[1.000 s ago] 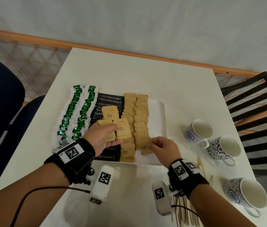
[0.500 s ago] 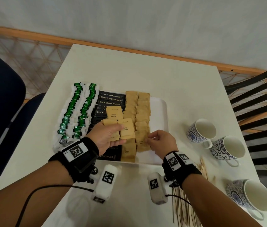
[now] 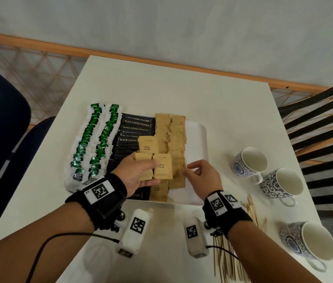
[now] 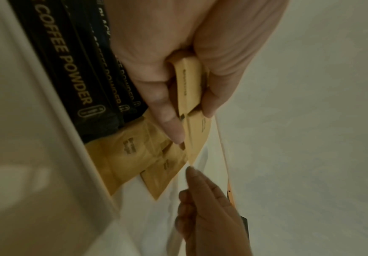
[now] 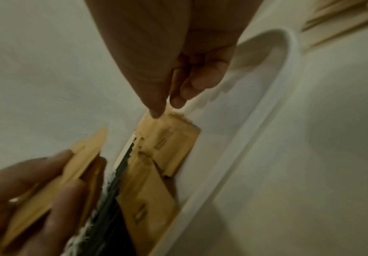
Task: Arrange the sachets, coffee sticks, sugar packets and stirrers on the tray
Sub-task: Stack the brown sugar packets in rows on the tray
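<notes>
The left hand (image 3: 139, 172) grips a fanned stack of brown sugar packets (image 3: 162, 166) between thumb and curled fingers, above the near part of the white tray (image 3: 199, 139). The right hand (image 3: 202, 176), just to its right, pinches the near edge of a sugar packet (image 5: 167, 138) lying in the right-hand brown row (image 3: 177, 144) on the tray. The tray also holds green-tagged sachets (image 3: 92, 144) in two columns at the left and black coffee sticks (image 3: 135, 127) in the middle; the wooden stirrers (image 3: 229, 260) lie on the table (image 3: 182, 88) near right of the tray, beside three patterned cups (image 3: 249, 162).
</notes>
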`<state>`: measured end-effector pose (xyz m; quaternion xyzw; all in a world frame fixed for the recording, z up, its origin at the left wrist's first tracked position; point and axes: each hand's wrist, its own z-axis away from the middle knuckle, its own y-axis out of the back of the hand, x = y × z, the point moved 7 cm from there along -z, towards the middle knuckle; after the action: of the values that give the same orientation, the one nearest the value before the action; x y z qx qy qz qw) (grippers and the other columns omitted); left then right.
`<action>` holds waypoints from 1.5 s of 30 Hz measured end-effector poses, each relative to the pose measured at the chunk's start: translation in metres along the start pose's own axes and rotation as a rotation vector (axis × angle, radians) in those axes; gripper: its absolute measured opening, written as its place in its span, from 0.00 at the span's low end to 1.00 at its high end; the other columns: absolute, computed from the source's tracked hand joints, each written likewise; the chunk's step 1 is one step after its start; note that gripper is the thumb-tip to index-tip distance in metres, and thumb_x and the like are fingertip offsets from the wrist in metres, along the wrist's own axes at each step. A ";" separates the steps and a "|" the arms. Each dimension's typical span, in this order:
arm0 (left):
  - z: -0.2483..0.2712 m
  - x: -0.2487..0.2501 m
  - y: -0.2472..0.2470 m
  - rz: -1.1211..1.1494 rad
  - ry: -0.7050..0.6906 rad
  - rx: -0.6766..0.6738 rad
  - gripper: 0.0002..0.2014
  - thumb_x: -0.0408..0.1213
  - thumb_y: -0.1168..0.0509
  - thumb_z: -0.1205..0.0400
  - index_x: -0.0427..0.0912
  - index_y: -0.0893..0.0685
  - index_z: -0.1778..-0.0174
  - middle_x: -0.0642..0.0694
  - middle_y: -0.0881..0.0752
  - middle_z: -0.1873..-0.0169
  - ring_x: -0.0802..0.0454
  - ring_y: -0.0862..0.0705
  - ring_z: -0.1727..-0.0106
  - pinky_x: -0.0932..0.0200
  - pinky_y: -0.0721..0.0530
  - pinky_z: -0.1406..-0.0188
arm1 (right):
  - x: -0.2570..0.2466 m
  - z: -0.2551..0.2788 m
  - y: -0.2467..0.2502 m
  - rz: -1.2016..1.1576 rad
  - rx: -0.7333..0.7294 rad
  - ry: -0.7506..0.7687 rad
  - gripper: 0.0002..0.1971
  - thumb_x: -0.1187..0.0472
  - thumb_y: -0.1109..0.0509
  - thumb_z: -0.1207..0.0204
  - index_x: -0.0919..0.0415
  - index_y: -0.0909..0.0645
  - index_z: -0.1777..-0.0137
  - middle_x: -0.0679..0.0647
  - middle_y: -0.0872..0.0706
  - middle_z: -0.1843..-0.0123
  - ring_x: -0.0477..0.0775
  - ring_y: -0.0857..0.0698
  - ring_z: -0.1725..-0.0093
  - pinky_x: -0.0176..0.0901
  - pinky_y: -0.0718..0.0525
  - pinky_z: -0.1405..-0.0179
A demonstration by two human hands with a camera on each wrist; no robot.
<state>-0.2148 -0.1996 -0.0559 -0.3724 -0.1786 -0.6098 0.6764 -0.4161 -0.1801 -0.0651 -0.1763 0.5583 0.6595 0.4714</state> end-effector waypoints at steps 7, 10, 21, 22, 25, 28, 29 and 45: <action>0.007 -0.006 -0.011 -0.057 -0.024 -0.042 0.21 0.32 0.27 0.24 0.42 0.20 0.34 0.44 0.11 0.46 0.48 0.10 0.49 0.52 0.09 0.59 | -0.031 0.020 -0.020 -0.267 -0.267 0.075 0.09 0.55 0.26 0.25 0.52 0.15 0.46 0.47 0.11 0.59 0.40 0.15 0.64 0.31 0.23 0.69; 0.011 -0.007 -0.015 -0.056 -0.029 -0.062 0.18 0.37 0.28 0.22 0.42 0.18 0.36 0.44 0.11 0.44 0.47 0.10 0.48 0.52 0.10 0.59 | -0.038 0.026 -0.013 -0.434 -0.266 0.092 0.03 0.66 0.26 0.27 0.59 0.14 0.54 0.45 0.11 0.64 0.36 0.15 0.68 0.25 0.24 0.73; 0.016 -0.014 -0.018 -0.015 0.021 -0.087 0.19 0.30 0.32 0.20 0.40 0.21 0.32 0.41 0.11 0.44 0.46 0.10 0.52 0.53 0.11 0.65 | -0.035 0.036 -0.005 -0.039 -0.203 0.408 0.21 0.67 0.26 0.28 0.32 0.12 0.53 0.40 0.18 0.63 0.40 0.18 0.59 0.30 0.22 0.55; 0.015 -0.015 -0.017 -0.009 0.017 -0.082 0.20 0.28 0.32 0.20 0.39 0.22 0.32 0.40 0.11 0.45 0.45 0.10 0.53 0.54 0.11 0.66 | -0.035 0.039 -0.006 -0.050 -0.223 0.417 0.20 0.67 0.26 0.28 0.36 0.12 0.50 0.41 0.15 0.60 0.40 0.16 0.57 0.31 0.20 0.54; 0.013 -0.013 -0.015 0.003 -0.012 -0.058 0.19 0.25 0.32 0.21 0.38 0.21 0.34 0.39 0.11 0.47 0.45 0.10 0.55 0.55 0.12 0.69 | -0.036 0.047 -0.008 -0.094 -0.327 0.414 0.16 0.59 0.24 0.28 0.40 0.14 0.42 0.44 0.13 0.48 0.44 0.14 0.50 0.31 0.19 0.45; 0.014 -0.013 -0.016 -0.026 -0.012 -0.067 0.15 0.24 0.32 0.21 0.41 0.20 0.40 0.39 0.12 0.48 0.46 0.12 0.55 0.56 0.14 0.71 | -0.033 0.042 -0.010 -0.173 -0.338 0.326 0.12 0.58 0.25 0.27 0.37 0.12 0.49 0.43 0.12 0.48 0.40 0.15 0.49 0.30 0.19 0.47; 0.014 -0.014 -0.015 -0.033 -0.003 -0.061 0.14 0.25 0.32 0.21 0.42 0.21 0.42 0.40 0.12 0.50 0.46 0.12 0.56 0.56 0.14 0.70 | -0.030 0.038 -0.010 -0.226 -0.315 0.275 0.13 0.61 0.25 0.26 0.38 0.11 0.52 0.44 0.11 0.52 0.39 0.14 0.53 0.31 0.19 0.50; 0.006 0.007 0.009 0.000 0.014 0.020 0.17 0.28 0.34 0.19 0.38 0.20 0.34 0.37 0.12 0.43 0.42 0.11 0.47 0.49 0.10 0.56 | 0.010 0.011 -0.016 0.072 -0.243 0.124 0.11 0.61 0.20 0.33 0.50 0.16 0.54 0.44 0.26 0.73 0.40 0.28 0.75 0.26 0.27 0.72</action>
<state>-0.2031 -0.1998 -0.0497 -0.3616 -0.1800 -0.6104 0.6814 -0.4050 -0.1665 -0.0782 -0.2525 0.5085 0.7264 0.3872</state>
